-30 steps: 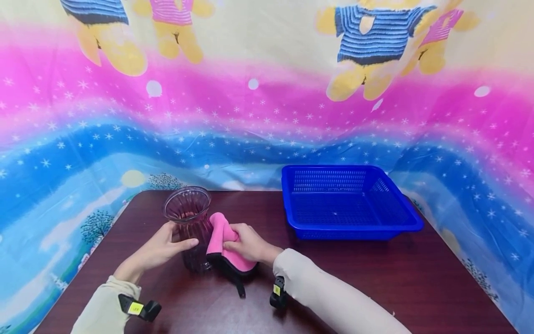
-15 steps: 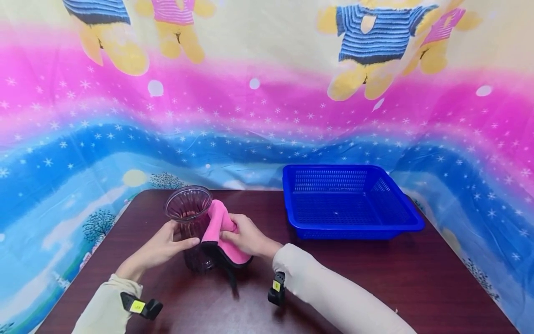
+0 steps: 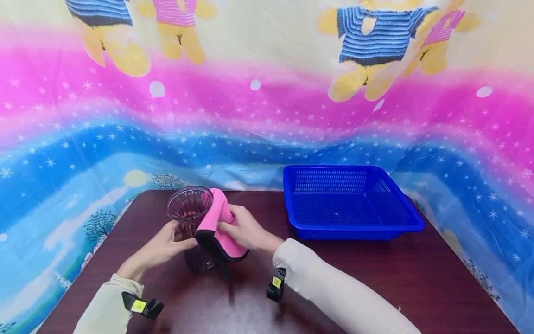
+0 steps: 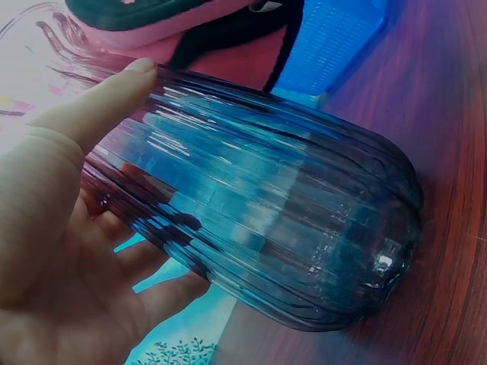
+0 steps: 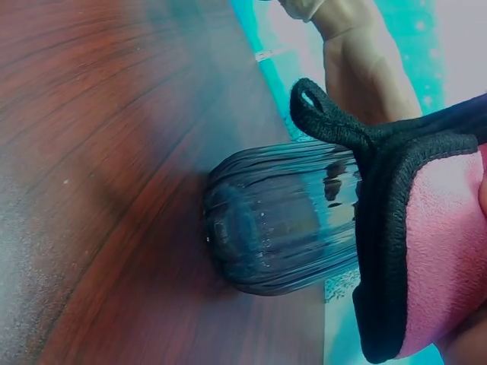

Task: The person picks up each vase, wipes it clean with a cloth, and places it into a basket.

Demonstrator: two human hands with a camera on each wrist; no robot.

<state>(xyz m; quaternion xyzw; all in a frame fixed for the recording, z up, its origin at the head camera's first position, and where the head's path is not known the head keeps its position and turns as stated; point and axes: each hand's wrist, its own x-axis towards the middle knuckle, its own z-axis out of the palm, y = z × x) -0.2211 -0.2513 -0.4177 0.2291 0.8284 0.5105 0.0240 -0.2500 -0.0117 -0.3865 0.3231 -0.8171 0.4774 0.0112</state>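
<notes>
A clear ribbed glass vase [image 3: 200, 260] with a flared rim stands upright on the table at left of centre in the head view. My left hand [image 3: 160, 247] grips its neck, thumb in front and fingers behind. In my right hand [image 3: 249, 230] is a folded pink cloth [image 3: 218, 213] with black edging, held against the vase's upper right side near the rim. The left wrist view shows the vase's ribbed body [image 4: 304, 205] and thick base. From the right wrist, the cloth [image 5: 449, 236] and its black hanging loop [image 5: 327, 118] cover the vase's upper part.
A blue plastic basket [image 3: 354, 228] with perforated walls stands at the back right of the dark brown wooden table [image 3: 438, 278]. Behind the table hangs a colourful printed curtain [image 3: 250, 111] with bears and snowflakes.
My right hand has moved the cloth upward and slightly left along the vase, from its middle to near the rim. The left hand keeps its grip and the vase stays in place.
</notes>
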